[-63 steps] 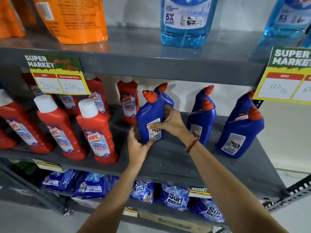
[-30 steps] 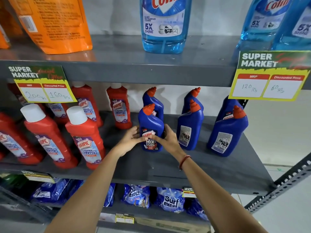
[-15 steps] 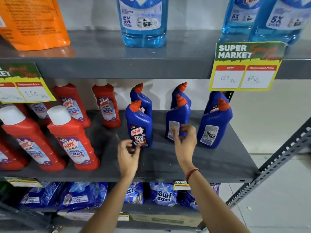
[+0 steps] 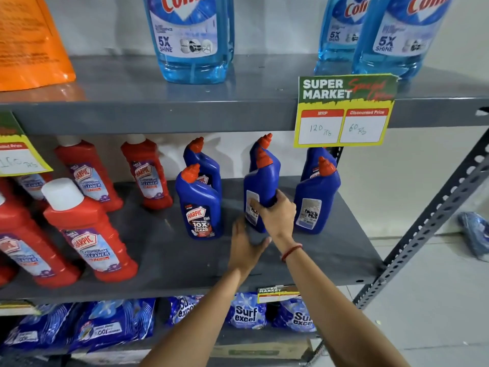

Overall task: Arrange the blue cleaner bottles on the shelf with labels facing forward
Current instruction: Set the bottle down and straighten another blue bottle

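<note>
Several blue cleaner bottles with orange caps stand on the grey middle shelf [image 4: 330, 260]. The front left bottle [image 4: 199, 205] shows its Harpic front label. My right hand [image 4: 275, 214] grips the front middle bottle [image 4: 260, 186], whose white back label faces outward. My left hand [image 4: 244, 246] hovers open just below and left of that bottle, over the shelf, holding nothing. The front right bottle [image 4: 316, 197] also shows its back label. Three more blue bottles stand behind these, partly hidden.
Red Harpic bathroom cleaner bottles [image 4: 87, 229] fill the shelf's left side. Clear blue Colin bottles [image 4: 190, 38] and an orange pack [image 4: 29, 43] sit on the top shelf. A price tag [image 4: 344, 112] hangs above. Surf Excel packs [image 4: 246, 312] lie below. A slotted upright [image 4: 434, 215] stands right.
Both hands let go of the front left bottle after turning its label forward. My right hand moved right and closed on the middle bottle; my left hand followed toward it.
</note>
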